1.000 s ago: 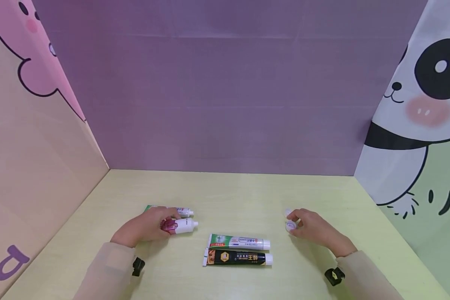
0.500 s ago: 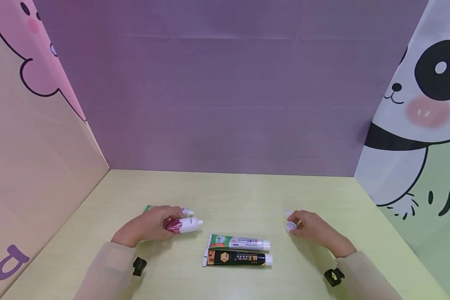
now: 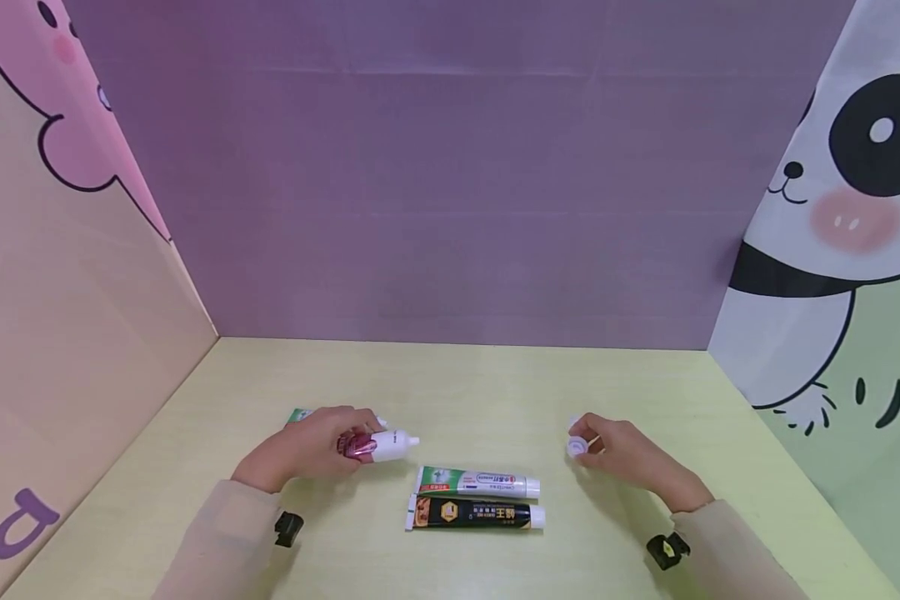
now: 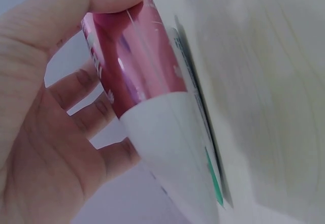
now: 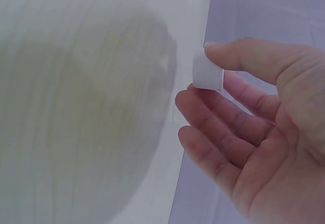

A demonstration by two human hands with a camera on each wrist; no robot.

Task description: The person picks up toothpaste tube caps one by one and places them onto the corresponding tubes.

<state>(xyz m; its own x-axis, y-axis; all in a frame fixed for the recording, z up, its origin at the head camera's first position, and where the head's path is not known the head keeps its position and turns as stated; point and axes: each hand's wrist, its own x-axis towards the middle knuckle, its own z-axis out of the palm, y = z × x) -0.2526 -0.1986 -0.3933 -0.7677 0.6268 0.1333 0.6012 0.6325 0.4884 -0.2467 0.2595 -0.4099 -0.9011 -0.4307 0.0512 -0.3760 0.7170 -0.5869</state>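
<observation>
My left hand grips a purple-red and white toothpaste tube with a bare nozzle pointing right. In the left wrist view, the thumb presses on the red part of this tube. Beneath the hand, a green and white toothpaste tube lies on the table, mostly hidden. Between thumb and fingertips, my right hand pinches a white cap, its hollow side facing left. The right wrist view shows this cap from the side. A second white cap sits behind the fingers, partly covered.
Two capped toothpaste tubes lie side by side at front centre: a green and white one and a black one. A purple wall rises at the table's back edge, with printed panels on both sides.
My left hand has moved to the right with the purple-red tube, away from the tube lying under it. The right hand and its cap have shifted very slightly left.
</observation>
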